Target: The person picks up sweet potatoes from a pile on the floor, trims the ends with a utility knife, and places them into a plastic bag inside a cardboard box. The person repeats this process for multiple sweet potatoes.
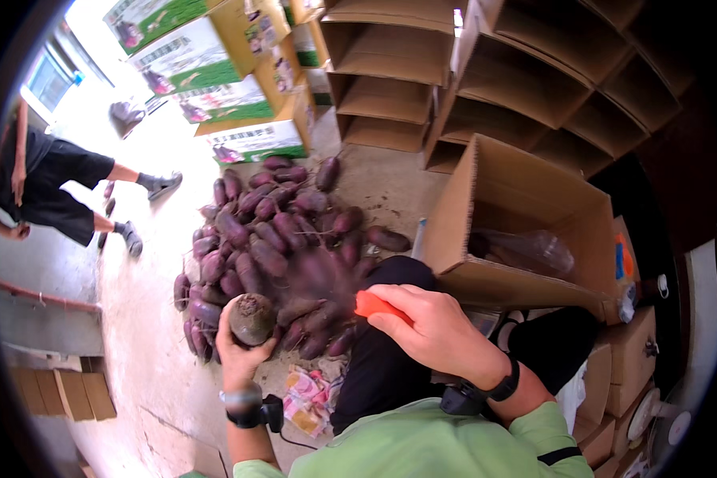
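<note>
My left hand (239, 352) is wrapped around a round, dark purple-green root vegetable (252, 325), its rough brown crown end facing up. In my right hand (427, 328) is a bright orange-red handle (379, 308); whatever extends from its far end is too blurred to tell. Before me on the concrete floor lies a heap of purple elongated root vegetables (269, 257), beet- or radish-like, with thin root tails. A blurred patch covers part of the heap between my hands. My dark-clad knee (388, 334) is beneath my right hand.
An open cardboard box (448, 221) with clear plastic inside stands at right. Empty cartons (388, 54) are stacked behind it; printed cartons (239, 101) rise beyond the heap. A crumpled patterned cloth (308, 397) lies near my knee. Another person (60, 185) stands at left.
</note>
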Tool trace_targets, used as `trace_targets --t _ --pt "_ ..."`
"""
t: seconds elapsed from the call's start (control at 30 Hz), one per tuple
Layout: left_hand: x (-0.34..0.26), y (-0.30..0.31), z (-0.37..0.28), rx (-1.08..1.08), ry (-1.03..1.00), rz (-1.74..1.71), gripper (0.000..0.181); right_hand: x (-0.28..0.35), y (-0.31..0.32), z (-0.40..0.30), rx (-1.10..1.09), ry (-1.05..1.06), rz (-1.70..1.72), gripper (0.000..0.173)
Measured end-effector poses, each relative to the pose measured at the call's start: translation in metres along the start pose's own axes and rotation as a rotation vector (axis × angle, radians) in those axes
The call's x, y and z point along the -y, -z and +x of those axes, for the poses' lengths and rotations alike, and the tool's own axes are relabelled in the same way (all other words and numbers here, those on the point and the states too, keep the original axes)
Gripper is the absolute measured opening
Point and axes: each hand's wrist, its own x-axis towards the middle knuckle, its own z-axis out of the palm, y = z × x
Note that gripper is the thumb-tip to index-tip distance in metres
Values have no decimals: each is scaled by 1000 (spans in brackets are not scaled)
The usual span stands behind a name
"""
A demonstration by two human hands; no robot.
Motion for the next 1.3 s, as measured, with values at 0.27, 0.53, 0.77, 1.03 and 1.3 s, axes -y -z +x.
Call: trace_targets --t 0.27,0.53,0.77,1.03,1.3 --pt "-67 -27 33 185 -172 196 77 -11 107 -75 -489 -90 81 34" --pt "-238 -192 113 1001 -396 540 70 -102 186 -134 -1378 -440 -254 33" --pt "-233 -386 115 1547 -405 1259 48 -134 191 -135 -1277 -524 110 37" --pt "-80 -517 102 1865 -271 1444 47 -144 195 -143 -1204 -453 197 49" --pt "44 -528 64 1666 -366 1148 41 -155 199 -150 -1131 -436 119 55"
